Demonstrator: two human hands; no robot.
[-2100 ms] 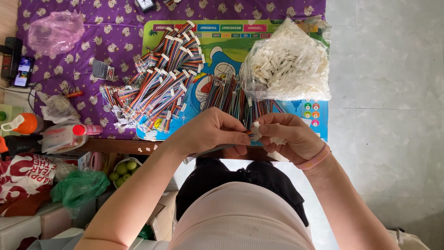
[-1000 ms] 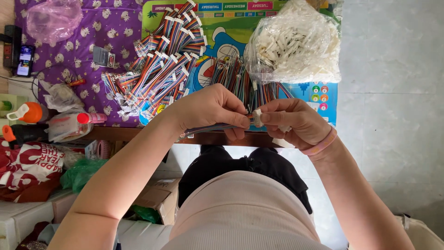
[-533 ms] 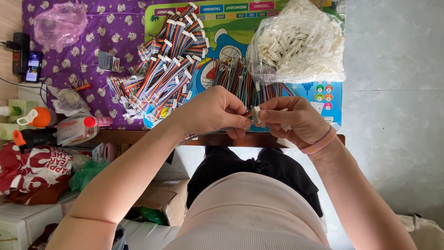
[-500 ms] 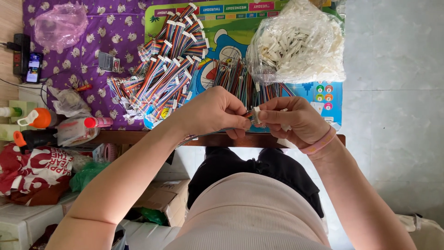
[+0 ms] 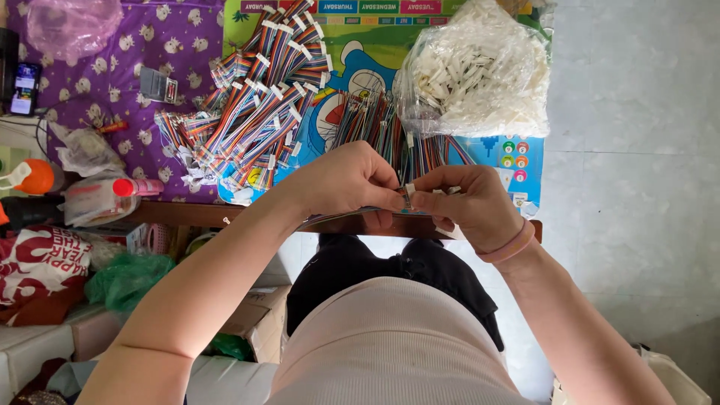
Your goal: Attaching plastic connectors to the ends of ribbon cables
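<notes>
Both hands, left hand (image 5: 352, 180) and right hand (image 5: 466, 204), pinch a small white connector (image 5: 409, 192) between fingertips, seemingly fitting wires in; next calls for seating them squarely.

Clear bag (image 5: 480, 71) of white parts, phone screen (image 5: 25, 88) far left

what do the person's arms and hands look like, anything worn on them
Both arms are bare up to the edge of the picture, with no sleeves in view. The right hand has a pink band round its wrist. The left hand wears no glove, watch or band.
</notes>
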